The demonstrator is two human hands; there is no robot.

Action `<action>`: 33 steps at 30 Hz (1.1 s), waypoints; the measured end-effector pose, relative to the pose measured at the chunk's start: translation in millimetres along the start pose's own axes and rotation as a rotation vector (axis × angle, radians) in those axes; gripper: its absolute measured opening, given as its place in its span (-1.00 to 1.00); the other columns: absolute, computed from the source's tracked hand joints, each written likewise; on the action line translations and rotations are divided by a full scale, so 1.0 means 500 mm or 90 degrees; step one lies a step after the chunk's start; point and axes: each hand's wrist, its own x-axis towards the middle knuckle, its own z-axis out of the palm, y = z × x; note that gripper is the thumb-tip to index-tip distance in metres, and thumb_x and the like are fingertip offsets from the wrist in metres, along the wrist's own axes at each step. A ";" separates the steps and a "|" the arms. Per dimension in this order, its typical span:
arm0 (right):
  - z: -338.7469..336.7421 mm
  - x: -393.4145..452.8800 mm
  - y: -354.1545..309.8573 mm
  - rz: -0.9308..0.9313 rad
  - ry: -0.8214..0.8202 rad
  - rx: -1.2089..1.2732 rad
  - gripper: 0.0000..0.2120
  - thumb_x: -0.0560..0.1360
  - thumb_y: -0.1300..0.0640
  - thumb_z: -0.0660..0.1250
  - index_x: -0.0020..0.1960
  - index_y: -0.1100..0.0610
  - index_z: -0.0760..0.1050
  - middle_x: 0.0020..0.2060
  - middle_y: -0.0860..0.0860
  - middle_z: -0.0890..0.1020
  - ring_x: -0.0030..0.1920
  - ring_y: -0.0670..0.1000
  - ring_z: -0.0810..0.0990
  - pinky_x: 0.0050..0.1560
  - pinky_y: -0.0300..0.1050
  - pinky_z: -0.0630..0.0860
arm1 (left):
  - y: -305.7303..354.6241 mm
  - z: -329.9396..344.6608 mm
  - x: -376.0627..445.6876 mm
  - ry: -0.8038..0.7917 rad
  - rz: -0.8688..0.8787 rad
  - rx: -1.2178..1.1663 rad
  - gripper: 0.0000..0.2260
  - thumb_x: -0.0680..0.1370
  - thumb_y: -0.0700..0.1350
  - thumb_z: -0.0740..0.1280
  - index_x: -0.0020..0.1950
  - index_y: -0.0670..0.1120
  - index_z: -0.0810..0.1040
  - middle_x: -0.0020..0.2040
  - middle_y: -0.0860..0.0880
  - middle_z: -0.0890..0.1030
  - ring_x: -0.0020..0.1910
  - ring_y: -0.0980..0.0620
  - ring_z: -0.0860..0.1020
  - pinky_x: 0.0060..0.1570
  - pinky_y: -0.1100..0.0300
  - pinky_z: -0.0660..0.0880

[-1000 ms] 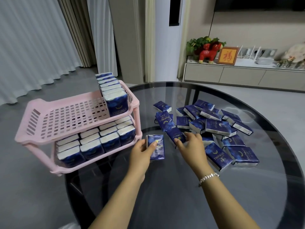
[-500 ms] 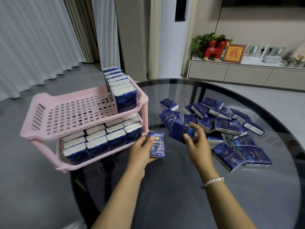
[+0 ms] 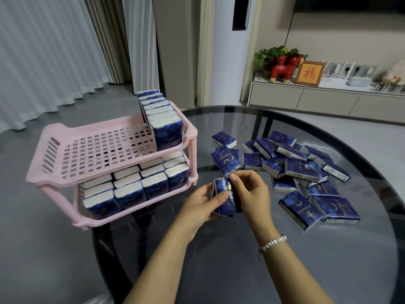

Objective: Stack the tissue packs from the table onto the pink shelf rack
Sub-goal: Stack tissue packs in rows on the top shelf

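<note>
A two-tier pink shelf rack (image 3: 65, 174) stands at the table's left edge. Its lower tier is packed with blue tissue packs (image 3: 131, 191). On the upper tier, a row of upright packs (image 3: 162, 119) fills the right end. Several loose blue packs (image 3: 300, 170) lie in a heap on the right of the round glass table (image 3: 285, 270). In front of the rack, my left hand (image 3: 201, 205) and my right hand (image 3: 252, 191) together hold two packs (image 3: 226, 198) pressed side by side, just above the glass.
The table's dark rim curves round the far and right sides. The rack overhangs the table's left edge above grey floor. A low cabinet (image 3: 328, 99) with a red horse figure, a plant and a framed picture stands against the far wall. Curtains hang at the left.
My right hand lifted a pack from the heap and brought it left against the pack in my left hand. Both hands now meet in front of the rack.
</note>
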 end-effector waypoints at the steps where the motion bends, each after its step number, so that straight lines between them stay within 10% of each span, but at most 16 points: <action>1: 0.006 0.000 -0.001 -0.001 0.019 0.001 -0.95 0.46 0.14 0.40 -0.12 0.11 0.56 -0.22 -0.05 0.65 -0.17 -0.08 0.62 -0.09 -0.17 0.54 | -0.002 0.000 0.001 -0.001 0.007 -0.002 -0.65 0.53 -0.18 0.36 0.31 -0.11 0.47 0.10 -0.09 0.67 0.02 0.01 0.65 0.02 0.10 0.60; 12: 0.025 0.036 0.004 0.049 -0.007 -0.013 -0.85 0.47 0.04 0.39 -0.24 0.04 0.51 -0.14 0.09 0.64 -0.11 0.03 0.61 -0.03 -0.12 0.52 | -0.017 0.008 0.014 0.129 0.052 -0.076 -0.73 0.55 -0.16 0.34 0.24 -0.15 0.47 0.06 -0.09 0.67 -0.05 0.05 0.66 0.02 0.06 0.60; 22: 0.035 0.165 0.067 0.151 -0.026 -0.336 -0.43 0.42 -0.13 0.40 0.24 0.24 0.45 0.15 0.16 0.53 0.15 0.10 0.51 0.08 -0.08 0.44 | -0.014 -0.004 0.020 0.201 0.070 -0.091 -0.69 0.55 -0.13 0.35 0.29 -0.09 0.46 0.06 -0.02 0.64 -0.05 0.08 0.65 0.00 0.05 0.61; 33: 0.021 0.125 0.019 0.157 0.025 -0.256 -0.68 0.44 -0.02 0.42 0.06 0.11 0.41 -0.04 0.04 0.59 -0.10 0.00 0.55 -0.15 -0.13 0.45 | -0.015 -0.008 0.018 0.191 0.078 -0.069 -0.70 0.57 -0.09 0.32 0.30 -0.03 0.47 0.09 0.00 0.64 -0.02 0.10 0.64 0.01 0.05 0.60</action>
